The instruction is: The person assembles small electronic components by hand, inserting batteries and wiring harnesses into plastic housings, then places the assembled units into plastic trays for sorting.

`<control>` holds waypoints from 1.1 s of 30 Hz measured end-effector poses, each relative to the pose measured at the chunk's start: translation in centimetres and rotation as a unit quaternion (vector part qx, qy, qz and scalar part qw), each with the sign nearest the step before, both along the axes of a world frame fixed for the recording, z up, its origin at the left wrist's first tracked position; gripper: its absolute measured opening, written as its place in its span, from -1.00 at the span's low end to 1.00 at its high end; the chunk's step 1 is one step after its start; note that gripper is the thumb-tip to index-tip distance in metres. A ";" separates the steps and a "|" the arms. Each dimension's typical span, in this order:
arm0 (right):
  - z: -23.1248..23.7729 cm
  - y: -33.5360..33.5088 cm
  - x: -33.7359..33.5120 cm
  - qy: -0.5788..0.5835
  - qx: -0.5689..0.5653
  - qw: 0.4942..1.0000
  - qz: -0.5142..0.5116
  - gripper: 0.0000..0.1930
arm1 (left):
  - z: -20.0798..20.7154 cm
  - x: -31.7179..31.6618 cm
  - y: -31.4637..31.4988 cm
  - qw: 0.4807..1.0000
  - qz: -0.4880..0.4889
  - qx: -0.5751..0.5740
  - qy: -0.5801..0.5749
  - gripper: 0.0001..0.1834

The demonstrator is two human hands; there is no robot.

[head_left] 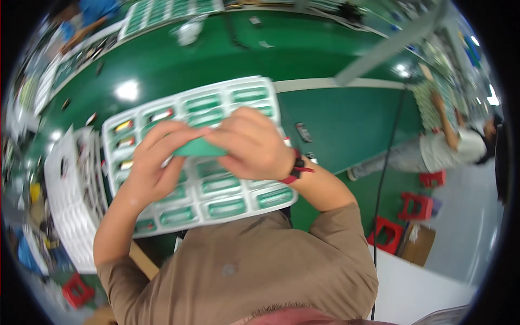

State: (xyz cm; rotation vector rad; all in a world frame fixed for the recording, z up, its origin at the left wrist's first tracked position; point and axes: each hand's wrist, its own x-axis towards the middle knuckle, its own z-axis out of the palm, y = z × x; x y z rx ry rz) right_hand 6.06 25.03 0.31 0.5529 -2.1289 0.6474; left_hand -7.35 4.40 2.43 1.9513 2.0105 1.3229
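My left hand point(157, 157) and my right hand point(252, 143) are closed with fingertips together, pinching a small flat green piece point(200, 148) between them. Motion blur hides whether it is film, paper or cloth. Both hands hover over a white moulded tray point(271, 89) with rows of rounded compartments that show green inside. In the compartments at the tray's left lie small slim objects, one with a yellow end point(124, 127) and one red and white point(161, 115). My hands cover the tray's middle. A dark red band circles my right wrist.
White stacked trays point(70, 179) lean at the left. Dark small devices point(303, 132) lie right of the tray on the green table point(346, 119). A grey post point(390, 46) slants across the far right. Another person point(449, 151) works there, near red stools point(416, 207).
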 end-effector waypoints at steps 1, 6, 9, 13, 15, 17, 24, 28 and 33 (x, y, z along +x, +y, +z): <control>-0.2 -0.4 -0.2 0.016 -0.009 1.000 0.000 -0.41 | -0.2 0.3 -0.1 1.000 -0.001 0.023 -0.020 -0.40; 0.4 -0.4 -1.0 -0.125 -0.050 0.991 0.002 -0.57 | -1.5 -0.5 -0.7 0.999 0.037 -0.014 -0.032 -0.53; 1.3 -0.5 -2.4 -0.357 -0.179 0.917 0.005 -0.78 | -0.3 -2.3 -2.2 0.985 0.101 -0.114 -0.080 -0.58; -1.3 -1.4 -8.5 -0.443 -0.058 0.895 -0.007 -0.79 | 0.2 -4.8 -4.3 0.978 0.206 -0.020 -0.013 -0.77; -4.4 -3.1 -10.7 -0.349 0.043 0.935 0.044 -0.79 | 0.8 -3.6 -5.0 0.982 0.127 -0.133 -0.044 -0.82; -4.3 -5.0 -10.8 -0.376 0.072 0.923 0.044 -0.80 | 0.4 -2.4 -6.1 0.974 0.074 -0.214 -0.001 -0.81; -4.6 -5.9 -9.8 -0.388 0.169 0.906 0.028 -0.80 | -2.7 -0.4 -7.3 0.943 0.036 -0.330 0.021 -0.78; -2.2 1.1 -7.1 -0.273 0.096 0.955 -0.073 -0.78 | -2.2 -0.3 -7.2 0.949 0.066 -0.307 0.009 -0.80; -2.2 13.5 3.5 -0.497 0.093 0.806 -0.308 -0.79 | -1.8 -0.4 -8.0 0.960 0.111 -0.246 -0.070 -0.85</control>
